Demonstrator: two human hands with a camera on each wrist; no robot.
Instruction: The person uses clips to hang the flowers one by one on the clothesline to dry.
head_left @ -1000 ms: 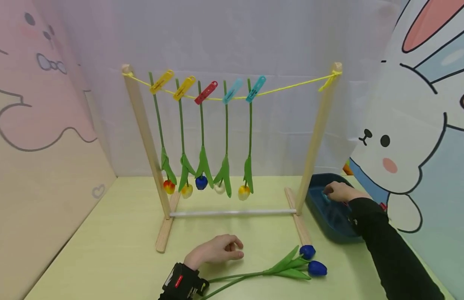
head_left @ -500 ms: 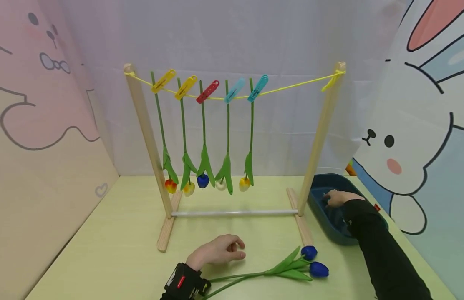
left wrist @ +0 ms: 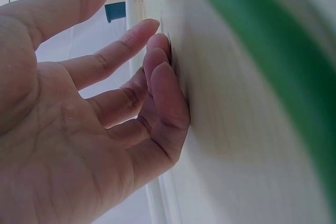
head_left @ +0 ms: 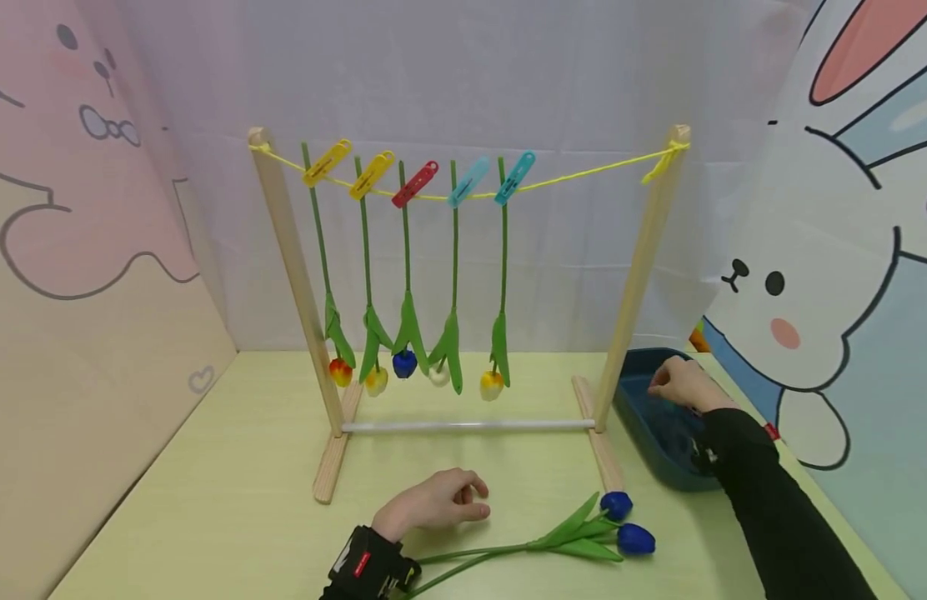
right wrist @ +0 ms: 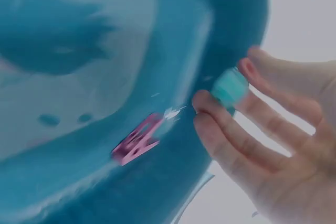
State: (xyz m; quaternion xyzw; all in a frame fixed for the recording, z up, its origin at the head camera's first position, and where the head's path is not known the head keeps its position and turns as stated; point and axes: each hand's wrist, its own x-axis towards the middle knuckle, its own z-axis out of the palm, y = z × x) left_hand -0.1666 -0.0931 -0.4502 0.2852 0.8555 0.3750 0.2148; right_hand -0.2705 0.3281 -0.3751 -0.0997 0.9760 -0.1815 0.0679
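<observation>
Teal clip (right wrist: 230, 87) sits pinched between the fingertips of the right hand (head_left: 681, 385) over the blue tray (head_left: 643, 417) at the frame's right edge, while the left hand (head_left: 433, 500) rests loosely curled and empty on the bench (head_left: 208, 500) beside the blue tulips (head_left: 617, 525). That shallow pinch looks likely to let it slip back beside the pink clip (right wrist: 135, 145). Compared with half a second ago, the right hand has lifted slightly.

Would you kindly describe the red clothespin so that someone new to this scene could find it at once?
Start at the wooden drying rack standing on the yellow-green table, and follow the yellow string tied between its two posts. Five clothespins sit on it, each holding an artificial tulip head down. The red clothespin is the middle one, the only red, with two yellow ones to its left and two blue ones to its right.
</observation>
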